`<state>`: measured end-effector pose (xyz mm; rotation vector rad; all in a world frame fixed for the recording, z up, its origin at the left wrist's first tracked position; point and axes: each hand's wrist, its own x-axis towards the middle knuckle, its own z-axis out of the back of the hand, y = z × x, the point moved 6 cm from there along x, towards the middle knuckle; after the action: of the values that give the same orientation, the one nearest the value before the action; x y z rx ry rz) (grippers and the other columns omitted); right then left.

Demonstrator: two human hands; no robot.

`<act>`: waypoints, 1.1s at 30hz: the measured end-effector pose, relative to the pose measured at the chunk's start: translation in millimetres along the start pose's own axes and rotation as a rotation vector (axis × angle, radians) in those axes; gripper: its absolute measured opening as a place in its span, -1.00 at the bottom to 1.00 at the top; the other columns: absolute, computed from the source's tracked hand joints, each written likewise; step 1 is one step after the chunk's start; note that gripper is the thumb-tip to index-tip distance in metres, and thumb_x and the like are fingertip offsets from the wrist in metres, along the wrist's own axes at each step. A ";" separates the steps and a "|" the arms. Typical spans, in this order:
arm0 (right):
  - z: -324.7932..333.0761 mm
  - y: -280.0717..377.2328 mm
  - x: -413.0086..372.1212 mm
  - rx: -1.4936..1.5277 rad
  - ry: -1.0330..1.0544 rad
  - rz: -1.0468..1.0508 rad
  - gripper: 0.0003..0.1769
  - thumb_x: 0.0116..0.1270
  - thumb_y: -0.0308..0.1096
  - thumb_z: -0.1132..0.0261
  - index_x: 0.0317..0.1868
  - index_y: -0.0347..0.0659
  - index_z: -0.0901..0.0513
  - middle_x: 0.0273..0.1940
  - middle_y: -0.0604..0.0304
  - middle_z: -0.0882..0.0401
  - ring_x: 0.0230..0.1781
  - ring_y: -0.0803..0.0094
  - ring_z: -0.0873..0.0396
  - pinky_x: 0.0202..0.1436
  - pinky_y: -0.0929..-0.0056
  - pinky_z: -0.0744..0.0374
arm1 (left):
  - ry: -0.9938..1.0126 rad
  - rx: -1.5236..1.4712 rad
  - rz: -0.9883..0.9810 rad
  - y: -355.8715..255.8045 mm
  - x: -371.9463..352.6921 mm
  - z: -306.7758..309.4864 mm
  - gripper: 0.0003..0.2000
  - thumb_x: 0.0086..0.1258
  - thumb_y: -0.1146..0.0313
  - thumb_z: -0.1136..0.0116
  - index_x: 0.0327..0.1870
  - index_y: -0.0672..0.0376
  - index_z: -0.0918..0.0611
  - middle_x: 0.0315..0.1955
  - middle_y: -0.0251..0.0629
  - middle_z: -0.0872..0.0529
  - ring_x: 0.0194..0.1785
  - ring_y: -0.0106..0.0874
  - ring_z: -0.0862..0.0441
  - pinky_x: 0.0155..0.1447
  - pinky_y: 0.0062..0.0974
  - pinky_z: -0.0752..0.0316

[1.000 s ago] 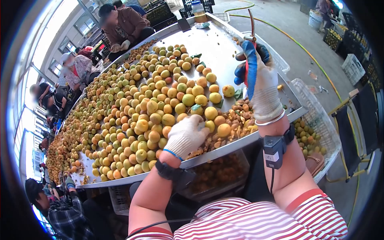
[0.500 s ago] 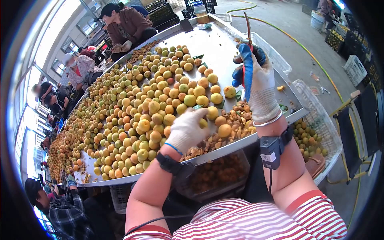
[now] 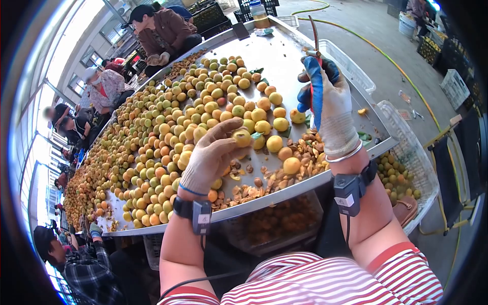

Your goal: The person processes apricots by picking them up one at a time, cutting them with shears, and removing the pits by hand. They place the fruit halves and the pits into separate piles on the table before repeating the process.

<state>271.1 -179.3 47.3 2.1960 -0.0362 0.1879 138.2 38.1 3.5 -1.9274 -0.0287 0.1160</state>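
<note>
In a white glove, my left hand [image 3: 216,152] holds a yellow-green fruit [image 3: 241,138] between thumb and fingers above the near part of the metal table [image 3: 277,48]. Around it lie many yellow, green and orange fruits [image 3: 152,142]. My right hand [image 3: 328,99], gloved in white and blue, is raised over the table's right side, closed around a red-handled tool [image 3: 316,38] with a long curved metal end pointing up. Below and between my hands is a heap of cut fruit pieces and pits [image 3: 305,152].
Co-workers sit along the far and left sides, one in a brown jacket [image 3: 170,31], one in a plaid shirt [image 3: 89,269]. White crates [image 3: 427,188] stand right of the table. A lidded jar [image 3: 259,15] sits at the far corner; a folding chair [image 3: 452,168] is at right.
My left hand has lifted and turned, and a fruit now shows between its fingers. My right hand stays nearly in place with the tool. The view has shifted slightly.
</note>
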 end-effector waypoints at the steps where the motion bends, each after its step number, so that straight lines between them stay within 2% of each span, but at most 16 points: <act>1: -1.0 -0.8 -1.2 -0.003 0.000 0.000 -0.75 0.47 -0.17 -0.41 -0.10 -0.19 -0.67 -0.46 0.27 -0.65 -0.72 0.66 -0.49 -0.75 0.66 -0.46 | 0.101 -0.114 0.015 2.9 -3.4 -5.6 -0.48 0.50 0.43 -0.08 0.45 0.37 -0.36 0.08 0.00 -0.69 0.17 -0.07 -0.71 0.30 -0.11 -0.64; 4: -3.0 -4.0 -1.9 -0.022 0.011 -0.017 -0.74 0.47 -0.16 -0.41 -0.09 -0.18 -0.66 -0.45 0.27 -0.64 -0.71 0.65 -0.50 -0.77 0.64 -0.46 | 0.162 -0.286 0.026 2.1 -15.7 -34.3 -0.48 0.54 0.38 -0.02 0.47 0.36 -0.34 0.10 0.02 -0.69 0.16 -0.03 -0.72 0.29 -0.11 -0.64; 5: -1.8 -7.1 0.0 -0.033 0.023 -0.027 -0.73 0.47 -0.15 -0.41 -0.09 -0.18 -0.65 -0.45 0.27 -0.64 -0.71 0.64 -0.51 -0.76 0.63 -0.47 | 0.169 -0.275 0.030 4.1 -16.7 -35.5 -0.48 0.59 0.26 0.00 0.47 0.36 -0.35 0.12 0.01 -0.68 0.14 -0.08 -0.74 0.27 -0.11 -0.65; 10: 1.1 -8.1 2.7 -0.003 0.013 -0.028 -0.74 0.47 -0.15 -0.40 -0.11 -0.18 -0.64 -0.43 0.27 -0.63 -0.71 0.63 -0.51 -0.76 0.61 -0.48 | 0.229 -0.222 -0.074 -7.8 -19.1 -52.8 -0.50 0.65 0.10 0.02 0.39 0.32 -0.44 0.06 -0.06 -0.70 0.06 -0.25 -0.76 0.15 -0.22 -0.70; 12: 0.4 -9.0 -0.2 0.047 0.017 -0.051 -0.74 0.48 -0.16 -0.40 -0.10 -0.18 -0.64 -0.42 0.26 -0.63 -0.72 0.62 -0.50 -0.76 0.60 -0.48 | 0.249 -0.364 -0.342 -32.0 -18.2 -66.1 -0.59 0.68 0.17 0.07 0.30 0.30 -0.51 0.01 -0.15 -0.70 -0.02 -0.34 -0.76 0.03 -0.29 -0.71; 13: 0.9 -10.5 -0.1 0.042 0.071 -0.051 -0.74 0.48 -0.17 -0.40 -0.07 -0.19 -0.64 -0.40 0.26 -0.65 -0.66 0.60 -0.55 -0.69 0.61 -0.53 | -0.013 -0.112 -0.523 -53.0 -25.3 -85.7 -0.68 0.72 0.28 0.14 0.20 0.32 -0.56 -0.04 -0.22 -0.68 -0.07 -0.43 -0.73 -0.10 -0.35 -0.70; 15: 3.6 -34.8 11.8 0.090 0.082 -0.027 -0.75 0.49 -0.18 -0.39 -0.06 -0.19 -0.64 -0.39 0.27 -0.65 -0.61 0.60 -0.58 -0.64 0.63 -0.55 | -0.159 0.342 -0.736 -72.0 -27.5 -132.0 -0.76 0.58 0.54 -0.05 0.20 0.35 -0.56 -0.05 -0.18 -0.68 -0.11 -0.43 -0.74 -0.18 -0.44 -0.71; 16: 5.9 -50.2 22.6 0.146 0.096 0.003 -0.75 0.49 -0.19 -0.38 -0.05 -0.19 -0.65 -0.38 0.27 -0.66 -0.57 0.59 -0.61 -0.60 0.64 -0.58 | 0.031 1.021 -1.088 -82.2 -33.8 -166.8 -0.62 0.66 0.33 -0.04 0.37 0.33 -0.48 0.07 -0.12 -0.68 -0.17 -0.55 -0.68 -0.07 -0.63 -0.60; 18: 15.4 -78.8 51.6 0.282 0.063 0.165 -0.81 0.52 -0.24 -0.34 -0.06 -0.18 -0.66 -0.37 0.29 -0.68 -0.56 0.62 -0.61 -0.61 0.66 -0.56 | 0.177 -0.031 -0.538 -70.8 -22.9 -197.0 -0.69 0.52 0.45 -0.26 0.21 0.34 -0.62 -0.06 -0.19 -0.74 -0.26 -0.60 -0.70 -0.22 -0.63 -0.61; 20: 9.8 -32.0 15.0 0.021 0.072 -0.034 -0.79 0.52 -0.22 -0.34 -0.05 -0.18 -0.66 -0.38 0.26 -0.69 -0.63 0.62 -0.58 -0.70 0.65 -0.51 | 0.060 0.587 -0.768 -91.5 -14.5 -177.7 -0.73 0.61 0.42 -0.10 0.20 0.34 -0.65 -0.10 -0.21 -0.77 -0.27 -0.59 -0.70 -0.15 -0.65 -0.61; 23: 12.2 -5.4 9.4 0.029 -0.006 -0.024 -0.76 0.49 -0.19 -0.37 -0.04 -0.18 -0.68 -0.39 0.22 -0.67 -0.67 0.56 -0.57 -0.72 0.56 -0.49 | -0.175 0.565 -0.489 -72.8 19.8 -109.6 -0.76 0.51 0.35 -0.24 0.08 0.25 -0.71 -0.25 -0.35 -0.79 -0.29 -0.65 -0.68 -0.23 -0.66 -0.58; 25: 15.3 0.5 12.3 -0.001 -0.045 -0.009 -0.76 0.47 -0.19 -0.39 -0.04 -0.17 -0.70 -0.38 0.19 -0.65 -0.65 0.50 -0.58 -0.68 0.48 -0.51 | -0.228 1.114 -0.351 -37.1 40.5 -62.8 -0.72 0.42 0.30 -0.29 0.10 0.11 -0.73 -0.19 -0.34 -0.80 -0.22 -0.48 -0.75 -0.10 -0.53 -0.65; 27: 11.4 4.4 9.8 0.027 -0.043 -0.011 -0.74 0.46 -0.16 -0.40 -0.05 -0.18 -0.69 -0.39 0.20 -0.67 -0.68 0.55 -0.58 -0.72 0.55 -0.50 | -0.165 1.425 0.024 -14.1 27.6 -65.1 -0.65 0.32 0.28 -0.32 0.15 -0.05 -0.72 -0.05 -0.28 -0.79 -0.05 -0.27 -0.76 0.08 -0.36 -0.65; 28: 10.7 5.4 8.7 0.052 -0.045 -0.009 -0.71 0.46 -0.13 -0.41 -0.07 -0.18 -0.67 -0.40 0.21 -0.69 -0.70 0.59 -0.57 -0.75 0.61 -0.49 | -0.049 1.530 -0.211 12.9 34.2 -50.0 -0.58 0.26 0.36 -0.34 0.18 -0.13 -0.70 0.01 -0.26 -0.73 -0.06 -0.38 -0.73 0.04 -0.41 -0.64; 30: 13.7 3.7 7.6 0.037 -0.027 0.002 -0.72 0.45 -0.14 -0.41 -0.06 -0.17 -0.69 -0.39 0.19 -0.68 -0.68 0.55 -0.58 -0.72 0.55 -0.50 | 0.095 1.661 -0.277 48.5 39.6 -45.4 -0.47 0.23 0.43 -0.30 0.29 -0.12 -0.61 0.17 -0.27 -0.66 0.11 -0.21 -0.70 0.16 -0.31 -0.62; 33: 13.6 7.6 7.1 0.021 -0.015 0.015 -0.73 0.44 -0.14 -0.41 -0.07 -0.17 -0.71 -0.38 0.18 -0.67 -0.66 0.51 -0.58 -0.70 0.51 -0.51 | 0.144 1.758 -0.168 63.6 43.1 -54.4 -0.45 0.23 0.46 -0.23 0.32 -0.11 -0.58 0.22 -0.25 -0.63 0.20 -0.15 -0.65 0.20 -0.27 -0.61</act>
<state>279.0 -194.4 46.6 2.2184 -0.0599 0.1810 183.9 -31.8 -39.9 -0.1686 0.0115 -0.1055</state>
